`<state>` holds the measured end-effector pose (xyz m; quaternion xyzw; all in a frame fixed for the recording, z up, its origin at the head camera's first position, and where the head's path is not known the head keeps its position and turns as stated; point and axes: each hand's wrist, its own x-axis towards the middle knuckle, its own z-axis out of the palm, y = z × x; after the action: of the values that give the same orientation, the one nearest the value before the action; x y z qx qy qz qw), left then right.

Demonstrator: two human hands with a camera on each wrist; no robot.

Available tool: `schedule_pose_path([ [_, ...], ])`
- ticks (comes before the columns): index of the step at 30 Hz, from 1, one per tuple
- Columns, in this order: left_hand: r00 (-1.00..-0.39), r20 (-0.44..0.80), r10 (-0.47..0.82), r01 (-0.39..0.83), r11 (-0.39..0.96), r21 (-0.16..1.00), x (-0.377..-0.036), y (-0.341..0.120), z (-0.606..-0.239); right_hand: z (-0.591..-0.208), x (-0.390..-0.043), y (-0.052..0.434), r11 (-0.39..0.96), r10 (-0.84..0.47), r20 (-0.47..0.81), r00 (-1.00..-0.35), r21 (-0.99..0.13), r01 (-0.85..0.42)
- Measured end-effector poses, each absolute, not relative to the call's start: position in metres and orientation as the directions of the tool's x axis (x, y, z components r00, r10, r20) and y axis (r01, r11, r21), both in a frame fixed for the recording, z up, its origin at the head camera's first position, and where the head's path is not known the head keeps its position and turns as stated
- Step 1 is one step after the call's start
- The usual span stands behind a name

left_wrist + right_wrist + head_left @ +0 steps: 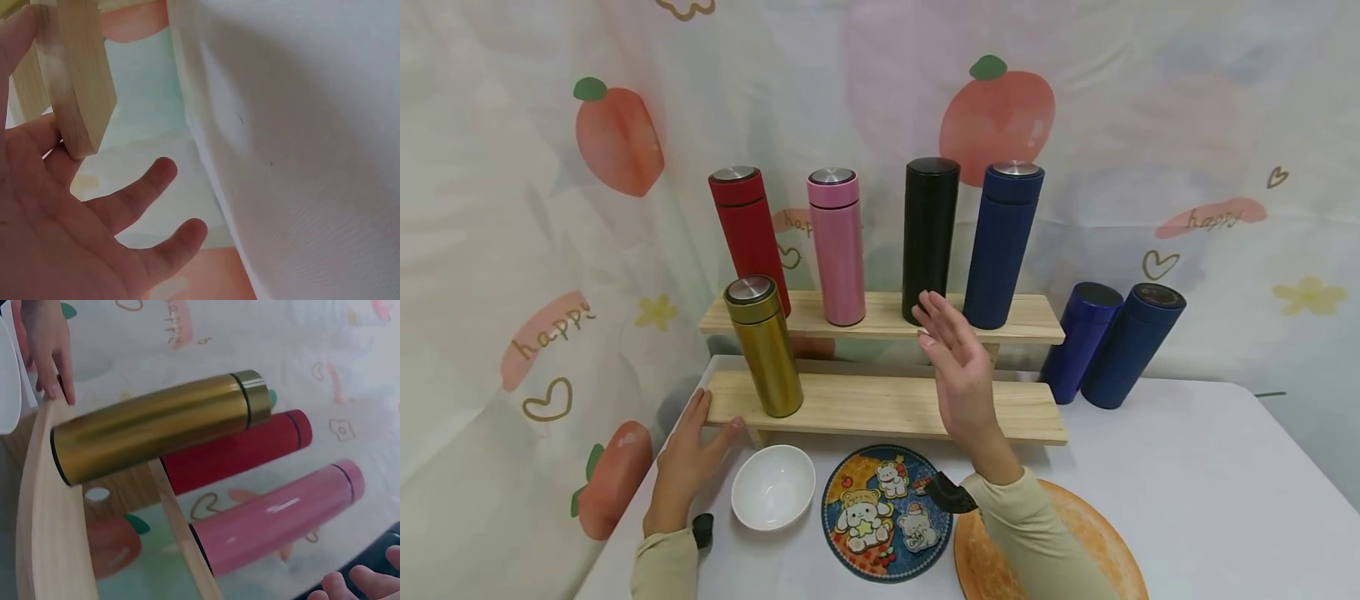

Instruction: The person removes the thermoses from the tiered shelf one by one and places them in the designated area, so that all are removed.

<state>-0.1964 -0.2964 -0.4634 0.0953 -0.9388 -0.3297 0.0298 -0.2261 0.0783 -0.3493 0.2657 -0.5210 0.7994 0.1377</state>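
Looking down from the head view, we find the gold flask [763,347] left of centre in the frame, standing upright on the left end of the lower wooden shelf [887,406], its long axis vertical and its steel cap on top. It lies up and to the right of our left hand [687,458] and well to the left of our right hand [958,373], so the left is the nearer of the two. The left hand sits at the lower left of the frame with its fingers relaxed and spread; the fingertips and thumb rest against the shelf's left end, holding nothing, and the left wrist view shows the plank's edge lying across the open palm. The right hand is raised near the middle of the frame, fingers straight and loosely together, palm turned leftward, empty and touching nothing we can make out; it hovers in front of the black flask [929,236] on the upper shelf [880,315]. The right wrist view shows the gold flask with the red flask [240,452] and the pink flask [275,515] beyond it.
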Motion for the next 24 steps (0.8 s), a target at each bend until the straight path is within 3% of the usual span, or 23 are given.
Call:
schedule_pose_path([
  [24,-0.986,0.0,-0.168,-0.132,0.775,0.618,-0.194,-0.298,-0.459,-0.365,-0.247,-0.032,-0.294,-0.334,0.357,-0.872,-0.919,-0.264],
])
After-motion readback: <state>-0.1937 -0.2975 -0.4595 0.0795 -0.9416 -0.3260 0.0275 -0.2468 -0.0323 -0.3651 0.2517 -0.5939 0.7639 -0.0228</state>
